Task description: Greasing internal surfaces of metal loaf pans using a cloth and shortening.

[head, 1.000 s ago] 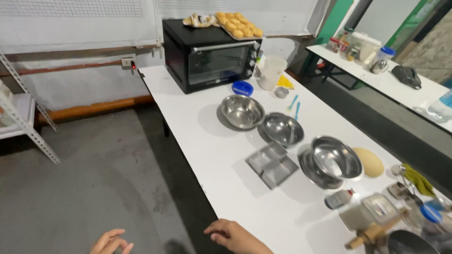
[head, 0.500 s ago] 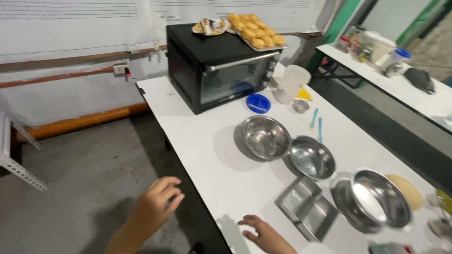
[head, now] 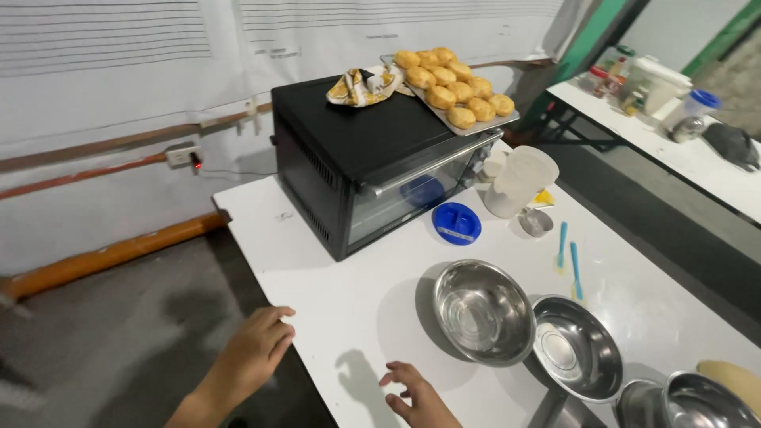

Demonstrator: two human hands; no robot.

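Head view: a white table (head: pixel 317 293) with baking gear, seen from above.
Left hand (head: pixel 255 349): open and holding nothing, fingers loosely together, at the table's near left edge, partly over the floor.
Right hand (head: pixel 420 396): open and holding nothing, fingers spread and lightly curled just above the tabletop, casting a shadow to its left.
Nearest thing: a round steel bowl (head: pixel 483 311), shiny and smooth, just beyond and to the right of the right hand, not touched.
Second bowl (head: pixel 577 349): same polished steel, touching the first on its right.
Oven (head: pixel 372 162): a black boxy countertop oven with a glass door, well beyond both hands.
Tray of buns (head: pixel 456 99): a flat metal sheet of round golden buns on the oven's top, overhanging its right edge.
Cloth (head: pixel 361 85): crumpled, patterned yellow, beside the tray.
Lid (head: pixel 456 223): a flat blue plastic disc in front of the oven.
Jug (head: pixel 519 181): translucent white plastic, right of the oven.
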